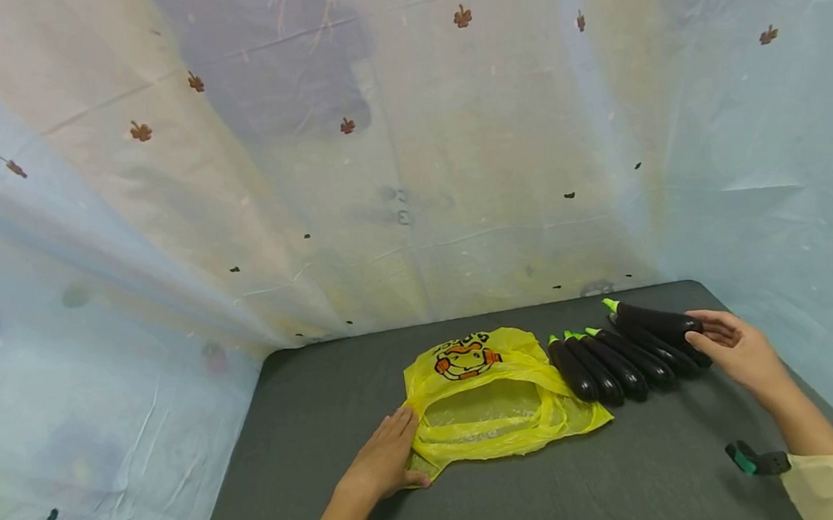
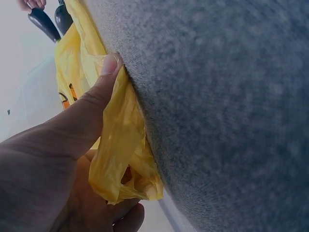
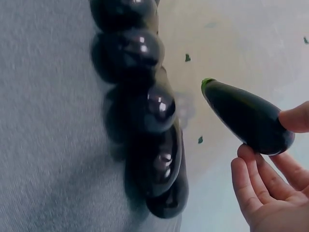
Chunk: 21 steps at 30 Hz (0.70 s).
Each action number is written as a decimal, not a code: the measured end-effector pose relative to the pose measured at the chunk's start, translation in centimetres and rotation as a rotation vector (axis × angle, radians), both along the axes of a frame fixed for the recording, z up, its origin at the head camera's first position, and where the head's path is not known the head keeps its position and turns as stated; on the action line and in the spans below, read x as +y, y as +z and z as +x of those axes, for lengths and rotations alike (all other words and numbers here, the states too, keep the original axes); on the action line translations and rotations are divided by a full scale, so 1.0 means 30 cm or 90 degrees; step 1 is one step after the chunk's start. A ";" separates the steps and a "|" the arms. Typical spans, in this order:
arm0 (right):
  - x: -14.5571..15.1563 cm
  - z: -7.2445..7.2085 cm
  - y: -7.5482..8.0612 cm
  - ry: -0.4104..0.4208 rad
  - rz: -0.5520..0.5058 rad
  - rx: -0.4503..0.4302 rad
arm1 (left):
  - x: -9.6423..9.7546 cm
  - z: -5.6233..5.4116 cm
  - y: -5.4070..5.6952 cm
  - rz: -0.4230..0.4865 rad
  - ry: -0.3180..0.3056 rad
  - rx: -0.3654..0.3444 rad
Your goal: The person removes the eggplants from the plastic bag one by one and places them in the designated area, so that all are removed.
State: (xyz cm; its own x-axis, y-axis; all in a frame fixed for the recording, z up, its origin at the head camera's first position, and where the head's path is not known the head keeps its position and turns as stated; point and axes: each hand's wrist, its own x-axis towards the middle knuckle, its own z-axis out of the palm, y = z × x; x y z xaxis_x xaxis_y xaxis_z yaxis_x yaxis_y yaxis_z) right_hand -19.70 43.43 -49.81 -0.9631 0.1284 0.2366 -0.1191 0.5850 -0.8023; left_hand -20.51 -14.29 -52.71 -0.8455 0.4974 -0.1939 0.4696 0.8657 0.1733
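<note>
In the head view my right hand [image 1: 740, 348] pinches the blunt end of a dark eggplant [image 1: 651, 318], thumb on one side and fingers on the other. The right wrist view shows this eggplant [image 3: 246, 116] raised, its green stem end pointing away from the hand. Several more eggplants [image 1: 615, 362] lie side by side on the table, right of a yellow plastic bag [image 1: 480, 446]. The bag lies with its mouth spread towards me. Against its left edge rests my left hand [image 1: 383, 456], fingers extended, thumb apart; the bag's edge [image 2: 123, 145] passes between thumb and fingers.
A dark grey table [image 1: 313, 437] carries the bag and eggplants. Behind it hangs a pale plastic sheet [image 1: 393, 170] printed with small leaves, which also runs along both sides. A black and green strap [image 1: 758, 459] is at my right wrist.
</note>
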 end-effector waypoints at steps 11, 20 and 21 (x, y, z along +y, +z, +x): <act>0.076 -0.036 -0.021 -0.054 -0.016 -0.029 | 0.002 0.000 0.000 -0.007 0.007 -0.004; 0.121 -0.046 -0.059 -0.091 -0.047 -0.034 | 0.001 -0.003 -0.002 -0.012 0.009 -0.008; 0.126 -0.049 -0.063 -0.094 -0.042 -0.035 | 0.001 -0.003 -0.003 -0.012 0.009 -0.007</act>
State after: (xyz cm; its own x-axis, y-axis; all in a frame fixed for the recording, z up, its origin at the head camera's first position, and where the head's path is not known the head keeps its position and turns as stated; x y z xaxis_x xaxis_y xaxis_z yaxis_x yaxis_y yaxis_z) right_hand -21.17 47.21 -51.71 -0.9438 0.2836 0.1699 0.0102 0.5386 -0.8425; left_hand -20.60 -14.27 -52.79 -0.8505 0.4811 -0.2126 0.4547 0.8757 0.1625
